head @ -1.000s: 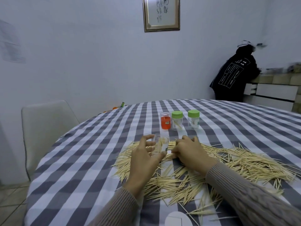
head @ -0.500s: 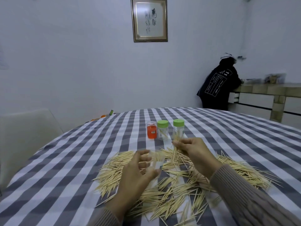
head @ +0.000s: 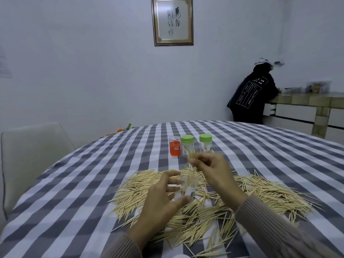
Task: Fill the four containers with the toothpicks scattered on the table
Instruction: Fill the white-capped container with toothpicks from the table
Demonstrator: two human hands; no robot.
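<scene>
A wide heap of scattered toothpicks [head: 251,190] covers the checked tablecloth in front of me. My left hand [head: 163,198] grips a small clear open container [head: 188,185] just above the heap. My right hand [head: 212,168] pinches a bunch of toothpicks [head: 193,161] whose lower ends point down into that container's mouth. Behind them stand three more containers in a row: an orange one with a clear lid [head: 175,148] and two clear ones with green lids [head: 187,146] [head: 205,144].
The round table [head: 74,183] has a grey and white checked cloth. A pale chair [head: 31,149] stands at the left. A person in a black jacket [head: 251,97] leans on a counter [head: 305,101] at the back right. Small orange and green objects [head: 122,129] lie at the far table edge.
My right hand lifted a bunch of toothpicks off the heap and brought it over the clear container in my left hand. The camera tilted up.
</scene>
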